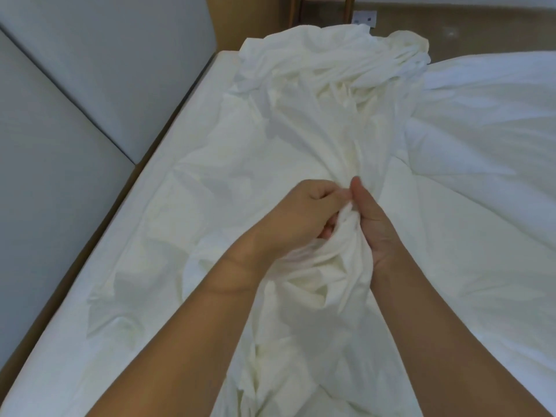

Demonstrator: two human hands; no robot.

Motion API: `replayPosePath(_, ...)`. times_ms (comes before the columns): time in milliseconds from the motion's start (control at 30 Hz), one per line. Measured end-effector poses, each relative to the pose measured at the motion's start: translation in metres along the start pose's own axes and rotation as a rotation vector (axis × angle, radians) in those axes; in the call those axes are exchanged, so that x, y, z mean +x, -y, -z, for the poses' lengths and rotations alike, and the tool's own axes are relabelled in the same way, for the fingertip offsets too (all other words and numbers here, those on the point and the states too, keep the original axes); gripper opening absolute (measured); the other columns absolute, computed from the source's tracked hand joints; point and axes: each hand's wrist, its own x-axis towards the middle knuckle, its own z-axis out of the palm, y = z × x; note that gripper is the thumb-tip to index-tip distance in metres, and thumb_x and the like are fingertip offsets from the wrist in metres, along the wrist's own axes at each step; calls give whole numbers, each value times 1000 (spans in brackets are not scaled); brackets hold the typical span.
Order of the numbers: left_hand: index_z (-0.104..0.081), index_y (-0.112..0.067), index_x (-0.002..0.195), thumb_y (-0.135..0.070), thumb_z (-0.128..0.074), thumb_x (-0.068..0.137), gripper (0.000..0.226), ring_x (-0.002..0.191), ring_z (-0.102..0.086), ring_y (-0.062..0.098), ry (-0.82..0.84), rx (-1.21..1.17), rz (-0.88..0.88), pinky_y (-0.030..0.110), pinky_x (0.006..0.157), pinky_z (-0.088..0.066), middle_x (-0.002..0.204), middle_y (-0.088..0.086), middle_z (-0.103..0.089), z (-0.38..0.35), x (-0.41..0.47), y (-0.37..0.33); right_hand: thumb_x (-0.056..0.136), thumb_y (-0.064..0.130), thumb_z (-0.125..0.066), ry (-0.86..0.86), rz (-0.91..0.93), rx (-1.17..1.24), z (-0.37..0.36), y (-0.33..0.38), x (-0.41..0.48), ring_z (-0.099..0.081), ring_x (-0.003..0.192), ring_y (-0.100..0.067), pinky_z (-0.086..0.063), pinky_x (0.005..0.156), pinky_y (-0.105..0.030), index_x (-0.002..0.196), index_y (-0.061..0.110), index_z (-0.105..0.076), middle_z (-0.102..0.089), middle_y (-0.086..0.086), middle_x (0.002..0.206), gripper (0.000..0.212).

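A crumpled cream-white sheet (301, 121) lies across the mattress (54, 350), bunched in a heap toward the far end. My left hand (301, 218) and my right hand (373, 227) sit side by side at the middle of the view, thumbs close together. Both grip a gathered fold of the sheet between them, and the cloth hangs down from that fold toward me. The fingers of my right hand are hidden under the cloth.
A white duvet (487, 164) spreads over the right side of the bed. A grey padded headboard (75, 94) runs along the left edge. A wooden piece of furniture (322, 10) and a wall socket (364, 18) stand beyond the far end.
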Motion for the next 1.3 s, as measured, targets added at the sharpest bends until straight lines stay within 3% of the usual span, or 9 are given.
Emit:
replayPosePath(200,-61,-17,74,-47,-63,82,30,62,-57,6,-349,197,23,24,65,-44,65,-11,-61,11,3,27,76,15,-57,-158,55,-12,7,-11,0,-68,63,-27,-57,60,-32,68,3,-74,-67,-14,66,22)
replayPosePath(300,-61,-9,104,-68,-53,78,65,92,-61,25,-378,529,263,33,77,-44,96,7,-66,19,13,45,81,11,-46,-175,159,56,14,-17,-1,-67,57,-22,-54,55,-26,55,6,-71,-65,-9,57,37)
replayPosePath(467,-36,-10,51,-24,-48,95,48,52,-37,20,-142,558,281,28,49,-29,52,7,-37,19,22,69,70,25,-66,-208,84,72,17,-16,-1,-70,87,-31,-57,73,-39,90,2,-75,-71,-17,95,32)
replayPosePath(567,-37,-7,55,-21,-42,95,43,62,-46,34,-198,518,275,32,53,-35,66,28,-45,21,26,74,64,24,-72,-280,21,31,18,-16,-1,-66,99,-35,-55,80,-43,107,1,-69,-67,-19,110,49)
replayPosePath(667,-57,5,81,-47,-43,93,56,86,-61,38,-273,462,339,36,72,-46,84,24,-62,22,34,79,58,21,-74,-318,-53,-51,14,-14,-2,-71,84,-33,-57,66,-39,85,3,-76,-72,-17,94,33)
replayPosePath(733,-57,-3,76,-56,-44,91,57,73,-60,30,-230,478,420,32,67,-44,71,13,-61,20,39,84,55,18,-73,-353,-62,-126,15,-12,-2,-71,70,-30,-56,55,-36,68,6,-77,-73,-14,80,18)
replayPosePath(933,-59,9,97,-22,-38,100,38,100,-57,36,-293,492,337,31,76,-39,106,27,-62,14,35,76,61,18,-71,-298,-27,-39,15,-13,-5,-71,76,-32,-57,58,-41,78,6,-77,-72,-15,87,21)
replayPosePath(1100,-38,-17,56,-22,-44,98,42,46,-38,3,-151,271,-92,21,52,-33,54,-5,-39,4,9,16,71,36,-72,-93,-19,112,0,-26,-2,-71,88,-24,-57,75,-37,85,5,-77,-73,-13,91,34)
replayPosePath(1300,-53,-10,61,-26,-52,94,36,38,-43,4,61,191,147,13,43,-37,47,-2,-50,9,-1,14,68,21,-65,-122,-6,35,0,-21,-1,-63,50,-25,-56,55,-30,52,3,-65,-60,-14,51,24)
